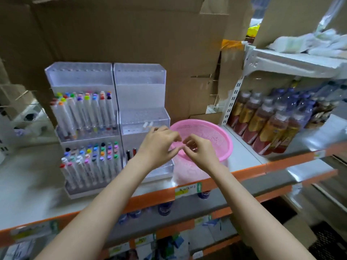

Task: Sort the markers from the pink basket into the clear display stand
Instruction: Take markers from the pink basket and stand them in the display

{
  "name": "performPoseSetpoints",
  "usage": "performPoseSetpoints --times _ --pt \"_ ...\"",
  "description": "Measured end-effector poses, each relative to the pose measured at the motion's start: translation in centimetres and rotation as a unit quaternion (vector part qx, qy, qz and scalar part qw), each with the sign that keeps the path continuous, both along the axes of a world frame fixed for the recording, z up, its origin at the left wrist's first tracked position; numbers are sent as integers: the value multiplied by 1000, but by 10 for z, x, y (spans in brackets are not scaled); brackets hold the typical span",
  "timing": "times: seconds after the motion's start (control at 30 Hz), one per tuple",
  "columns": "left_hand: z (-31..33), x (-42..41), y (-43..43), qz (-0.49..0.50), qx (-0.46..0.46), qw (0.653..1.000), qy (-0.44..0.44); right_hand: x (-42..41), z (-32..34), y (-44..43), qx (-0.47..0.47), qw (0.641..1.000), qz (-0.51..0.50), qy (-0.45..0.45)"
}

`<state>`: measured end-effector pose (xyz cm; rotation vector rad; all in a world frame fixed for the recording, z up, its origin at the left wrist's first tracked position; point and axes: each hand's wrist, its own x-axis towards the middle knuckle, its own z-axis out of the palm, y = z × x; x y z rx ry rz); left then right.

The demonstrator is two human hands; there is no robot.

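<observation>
The pink basket point(216, 136) stands on the shelf to the right of the clear display stand point(139, 87); I see no markers in the part of it that shows. The stand's left half holds several white markers point(88, 111) with coloured caps in its upper and lower tiers. Two dark-capped markers point(131, 153) stick up in the right half's lower tier. My left hand point(159, 145) and my right hand point(199, 151) hover over the basket's near left rim, fingertips almost meeting. Both have curled fingers and I see nothing in them.
Cardboard boxes point(131, 34) fill the wall behind the stand. Bottled drinks point(272, 121) are packed on the shelf to the right, under a white metal shelf point(293, 62). The shelf's orange front edge point(154, 197) runs below my forearms, with more goods underneath.
</observation>
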<state>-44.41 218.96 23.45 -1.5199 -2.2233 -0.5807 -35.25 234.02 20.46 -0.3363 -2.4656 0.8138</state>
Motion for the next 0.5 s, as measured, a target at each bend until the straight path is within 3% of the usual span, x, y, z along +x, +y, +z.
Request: performPoseSetpoints --times 0.13,0.27,0.5 --pt "-13 -2 51 -4 -42 999 6 1 -7 48 39 998 -6 -45" --pt "-30 -8 99 25 -118 993 -6 -9 -17 93 103 983 -8 -151" --pt "-64 -26 145 133 -255 954 -89 -41 -35 138 127 953 19 -276"
